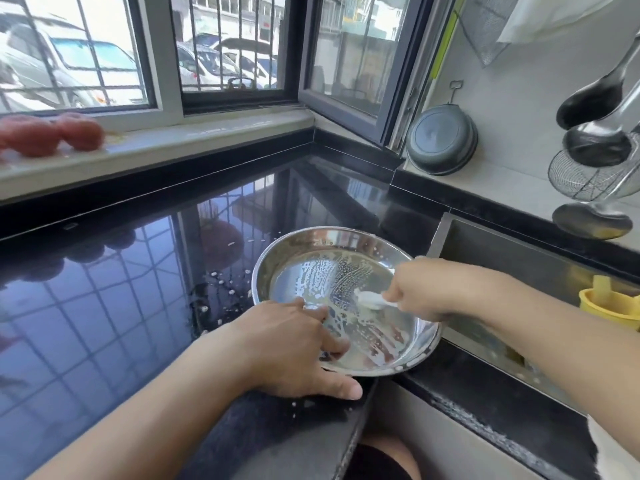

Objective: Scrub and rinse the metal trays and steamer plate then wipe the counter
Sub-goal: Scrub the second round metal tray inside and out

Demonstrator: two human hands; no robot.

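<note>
The black counter (pixel 104 306) runs under the window (pixel 221 46), its polished top mirroring the window bars. To the right, the steel sink (pixel 512 258) is set into the counter, with a yellow container (pixel 609 306) at its far right edge. A round metal tray (pixel 294 251) sits on the counter at the sink's left edge, its right rim projecting slightly over the basin. White soapy streaks cover the tray floor. On the sill at far left lie red, blurred items (pixel 48 133). A dark round lid (pixel 441 140) leans against the tiled wall, and ladles and a wire skimmer (pixel 595 147) hang at right. The left hand (pixel 294 351) grips the tray's near rim: fingers curl inside the tray, thumb lies outside along the counter edge. The right hand (pixel 422 292) is closed around a white scrubber (pixel 372 299), whose end touches the tray floor. White droplets (pixel 225 285) dot the counter left of the tray.
</note>
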